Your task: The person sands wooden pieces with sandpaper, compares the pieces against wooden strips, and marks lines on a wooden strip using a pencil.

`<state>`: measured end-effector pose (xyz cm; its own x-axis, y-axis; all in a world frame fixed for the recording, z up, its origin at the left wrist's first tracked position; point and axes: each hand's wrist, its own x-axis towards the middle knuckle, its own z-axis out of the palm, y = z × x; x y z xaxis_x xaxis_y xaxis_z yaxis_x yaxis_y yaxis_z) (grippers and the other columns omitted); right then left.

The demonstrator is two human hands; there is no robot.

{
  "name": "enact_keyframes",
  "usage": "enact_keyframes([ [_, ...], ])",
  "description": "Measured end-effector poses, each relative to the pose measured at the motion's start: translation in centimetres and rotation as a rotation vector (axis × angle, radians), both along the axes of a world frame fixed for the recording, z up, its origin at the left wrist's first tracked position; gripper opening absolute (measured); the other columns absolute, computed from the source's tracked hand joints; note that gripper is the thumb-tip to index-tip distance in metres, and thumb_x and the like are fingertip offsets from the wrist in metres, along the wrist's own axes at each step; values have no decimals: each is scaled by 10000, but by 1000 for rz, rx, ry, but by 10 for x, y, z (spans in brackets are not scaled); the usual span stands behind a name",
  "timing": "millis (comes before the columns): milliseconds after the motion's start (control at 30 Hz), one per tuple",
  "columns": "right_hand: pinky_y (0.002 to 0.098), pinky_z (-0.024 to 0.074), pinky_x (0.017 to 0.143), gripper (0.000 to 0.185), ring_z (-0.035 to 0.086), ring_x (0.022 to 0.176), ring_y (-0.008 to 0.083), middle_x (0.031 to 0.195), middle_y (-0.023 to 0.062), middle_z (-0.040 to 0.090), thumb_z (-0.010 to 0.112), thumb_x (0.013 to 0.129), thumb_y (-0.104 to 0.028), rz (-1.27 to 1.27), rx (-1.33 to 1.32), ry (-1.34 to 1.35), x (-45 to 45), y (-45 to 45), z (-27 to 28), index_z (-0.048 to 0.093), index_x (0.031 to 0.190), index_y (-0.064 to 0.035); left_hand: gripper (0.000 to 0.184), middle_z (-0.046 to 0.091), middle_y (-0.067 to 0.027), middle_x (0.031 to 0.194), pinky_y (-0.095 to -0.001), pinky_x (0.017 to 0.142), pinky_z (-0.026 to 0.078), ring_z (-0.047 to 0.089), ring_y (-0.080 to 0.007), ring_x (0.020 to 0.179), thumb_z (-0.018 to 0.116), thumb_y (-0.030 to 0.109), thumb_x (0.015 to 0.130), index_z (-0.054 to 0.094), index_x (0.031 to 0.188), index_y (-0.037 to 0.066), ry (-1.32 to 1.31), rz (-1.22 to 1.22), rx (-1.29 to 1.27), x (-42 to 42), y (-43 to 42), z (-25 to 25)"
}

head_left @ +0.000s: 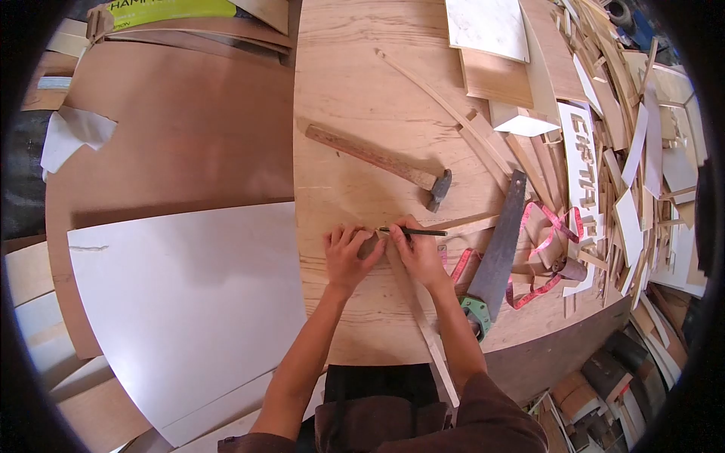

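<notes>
My right hand (418,255) grips a black pencil (429,232), its tip at a small brown wooden piece (368,246). That piece sits between the thumb and fingers of my left hand (349,258), which steadies it on the plywood table (355,189). Between my forearms a long narrow wood strip (414,306) runs from the hands past the table's front edge. Its far end lies close to the wooden piece; whether they touch I cannot tell. Beyond my hands lies a hammer (377,158) with a wooden handle.
Right of my right hand lie a handsaw (498,249) with a green handle and a pink measuring tape (545,288) in loops. White-faced boards (487,30) are stacked at the back. Offcuts (642,151) pile up at the far right. A large white sheet (189,302) lies left.
</notes>
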<state>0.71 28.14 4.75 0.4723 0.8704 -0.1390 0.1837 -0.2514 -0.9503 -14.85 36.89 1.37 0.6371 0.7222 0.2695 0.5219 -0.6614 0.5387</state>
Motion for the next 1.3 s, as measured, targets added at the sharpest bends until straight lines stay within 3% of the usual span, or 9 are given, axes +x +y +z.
enact_keyframes([
  [267,358,481,637,180,601,728,207,842,169,650,606,1020,-149,-44,-75,65,13,-19,-6,631,1051,26,248,657,0,997,-408,845,382,571,-242,903,832,320,786,692,922,168,-4,11,-2,0,-1,0],
  [333,352,471,621,181,585,714,182,807,156,638,611,1023,-164,0,-36,-65,18,-22,-5,634,1040,15,248,658,-2,997,-409,848,382,572,-243,901,830,323,787,693,921,166,-8,10,-4,0,-1,-1],
  [533,347,450,600,186,525,664,179,772,127,601,610,1029,-176,-100,87,-13,6,-15,-15,633,1040,8,249,658,-5,1001,-411,849,383,572,-246,901,831,325,785,695,915,162,-1,6,-1,0,-1,-1],
  [633,348,457,606,186,550,674,181,779,129,610,616,1024,-171,-44,-20,30,2,-9,-8,638,1053,11,254,658,-4,1004,-412,849,384,571,-246,909,833,322,781,695,922,162,6,2,9,0,0,-2],
  [867,338,458,606,181,565,679,182,772,137,609,615,1024,-162,-73,6,24,8,-16,-2,635,1050,16,248,658,-9,1013,-410,858,389,573,-253,931,834,314,777,697,921,167,13,10,7,0,0,-1],
  [967,326,454,600,181,547,668,185,763,126,603,612,1025,-162,-27,57,-114,14,-22,-11,633,1053,15,242,658,-9,1011,-410,863,392,574,-254,932,834,308,775,698,916,167,-9,5,3,0,-1,-2],
  [1033,332,455,600,180,556,669,202,762,126,602,612,1024,-163,-111,79,39,9,-22,-10,632,1051,14,243,658,-10,1010,-411,863,392,575,-255,932,835,307,774,698,917,166,-5,7,6,1,0,-2],
  [1300,336,447,587,176,543,658,176,757,131,591,610,1023,-166,-60,37,3,0,-8,-11,619,1008,10,246,658,0,1001,-409,863,391,575,-244,922,835,307,773,696,917,164,12,8,26,0,0,2],
])
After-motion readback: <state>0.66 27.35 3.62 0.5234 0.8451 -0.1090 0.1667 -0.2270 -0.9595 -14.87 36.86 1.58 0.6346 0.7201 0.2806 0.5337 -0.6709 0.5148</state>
